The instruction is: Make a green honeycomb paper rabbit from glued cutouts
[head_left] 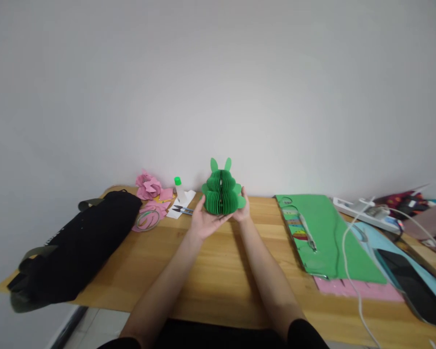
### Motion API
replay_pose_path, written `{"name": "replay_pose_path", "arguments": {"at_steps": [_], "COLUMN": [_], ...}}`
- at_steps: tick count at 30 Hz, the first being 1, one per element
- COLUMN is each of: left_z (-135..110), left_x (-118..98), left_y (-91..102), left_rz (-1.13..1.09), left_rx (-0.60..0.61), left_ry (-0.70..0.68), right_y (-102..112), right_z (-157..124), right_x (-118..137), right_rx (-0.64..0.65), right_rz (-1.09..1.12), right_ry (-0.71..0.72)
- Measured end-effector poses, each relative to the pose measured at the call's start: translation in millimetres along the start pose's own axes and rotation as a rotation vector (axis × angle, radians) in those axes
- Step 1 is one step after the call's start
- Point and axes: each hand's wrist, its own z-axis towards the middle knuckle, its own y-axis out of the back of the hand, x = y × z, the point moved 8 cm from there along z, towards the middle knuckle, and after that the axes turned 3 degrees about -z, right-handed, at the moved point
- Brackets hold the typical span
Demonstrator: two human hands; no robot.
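Between my two hands a green honeycomb-paper animal [221,194] is held upright above the table, near the wall. It has two leaf-shaped ears on top, a rounded pleated body and flat paper limbs at its sides. My left hand [204,220] cups it from the lower left, fingers reaching underneath. On the lower right my right hand [243,208] grips it, partly hidden behind a paper limb. Just left of my left hand lie small thread snips [182,210], points to the left, on white paper [173,213]. A glue stick with a green cap [179,189] stands there too.
A black bag [90,242] lies at the left, beside pink paper pieces [150,186] and a roll of tape [147,220]. At right are green sheets [323,232], a power strip [366,214], a white cable [352,271] and a phone [414,286]. The wall [218,97] bounds the back.
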Motion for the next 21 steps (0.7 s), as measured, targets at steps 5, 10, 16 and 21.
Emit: {"name": "replay_pose_path", "arguments": {"at_steps": [5, 10, 16, 21], "left_z": [17.4, 34.8, 44.7, 53.8], "left_x": [-12.9, -32.5, -55.1, -65.7], "left_y": [19.4, 39.1, 48.0, 57.5], "left_rz": [0.022, 0.047, 0.092, 0.097], "left_rx": [0.054, 0.054, 0.036, -0.006], "left_ry": [-0.033, -0.054, -0.091, -0.137], "right_y": [11.5, 16.1, 11.5, 13.7], "right_z": [8.6, 18.1, 29.1, 33.2], "right_x": [0.7, 5.4, 12.3, 15.5], "right_rx": [0.042, 0.056, 0.071, 0.048], "right_rz": [0.004, -0.076, -0.187, -0.236], "right_ry": [-0.053, -0.039, -0.016, 0.021]}}
